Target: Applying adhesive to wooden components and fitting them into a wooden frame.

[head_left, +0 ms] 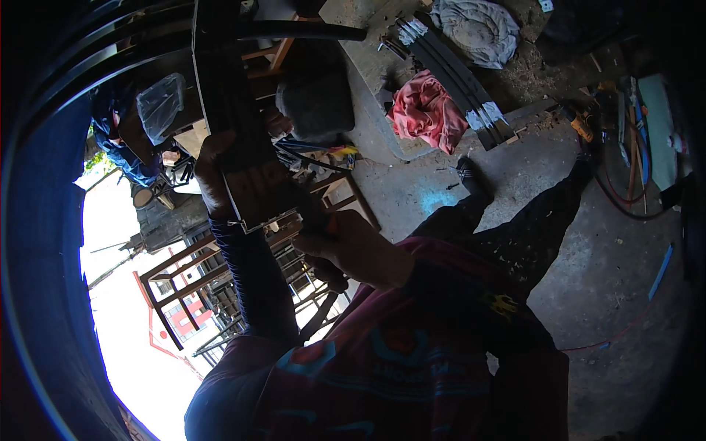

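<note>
A long dark board (254, 158) with a bare wooden patch near its lower end slants up in front of me. My left hand (212, 175) is wrapped round it: the thumb side lies along the left edge and fingertips show past the right edge. Close to the board's lower end, my right hand (357, 250) is closed round a dark hand tool (315, 214) with a red-orange part. Its tip overlaps the board's lower right corner; contact cannot be made out. Deep shadow hides the tool's exact kind.
Dark strips with whitish ends (460, 84), a red cloth (429, 110) and a grey cloth (476, 31) lie on a worktop at upper right. Wooden frames (180, 283) stand at left. A yellow-black power tool (581, 126) and hoses lie at right. A blue strip (662, 272) is on the floor.
</note>
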{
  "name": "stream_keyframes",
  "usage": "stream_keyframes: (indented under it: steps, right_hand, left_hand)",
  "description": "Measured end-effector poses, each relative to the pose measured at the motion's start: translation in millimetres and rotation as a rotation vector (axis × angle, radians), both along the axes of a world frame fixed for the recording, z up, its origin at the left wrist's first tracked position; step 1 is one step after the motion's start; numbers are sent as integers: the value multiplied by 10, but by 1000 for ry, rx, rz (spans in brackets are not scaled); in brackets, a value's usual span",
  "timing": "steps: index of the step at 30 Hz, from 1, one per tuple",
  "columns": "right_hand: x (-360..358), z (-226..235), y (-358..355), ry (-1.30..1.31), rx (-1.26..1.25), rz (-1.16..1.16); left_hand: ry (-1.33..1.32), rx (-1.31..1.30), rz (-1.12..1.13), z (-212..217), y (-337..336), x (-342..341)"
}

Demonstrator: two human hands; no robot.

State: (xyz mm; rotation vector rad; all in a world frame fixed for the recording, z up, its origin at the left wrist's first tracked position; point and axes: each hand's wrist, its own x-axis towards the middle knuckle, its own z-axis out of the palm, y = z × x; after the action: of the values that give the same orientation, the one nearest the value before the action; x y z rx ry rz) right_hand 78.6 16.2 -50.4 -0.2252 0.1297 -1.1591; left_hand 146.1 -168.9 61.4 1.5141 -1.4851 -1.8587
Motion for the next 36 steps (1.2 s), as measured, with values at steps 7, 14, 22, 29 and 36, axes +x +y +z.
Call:
stream_keyframes:
  steps: [7,14,22,29,36]
  right_hand:
    - [786,-378,-151,-839,-215,69]
    - [322,-682,86,-51,-504,-1]
    - [-791,-1321,-149,1669,10,-986]
    - [-2208,-2308,-935,2587,509,-650]
    - [-889,275,-475,1205,-120,-1065]
  left_hand:
    - [313,88,17,102,-222,266]
    - [232,268,-115,-84,-192,54]
    - [215,13,108,-42,41,80]
    - [303,-18,-32,-132,78,-67]
    - [324,-53,-80,-145,-85,248]
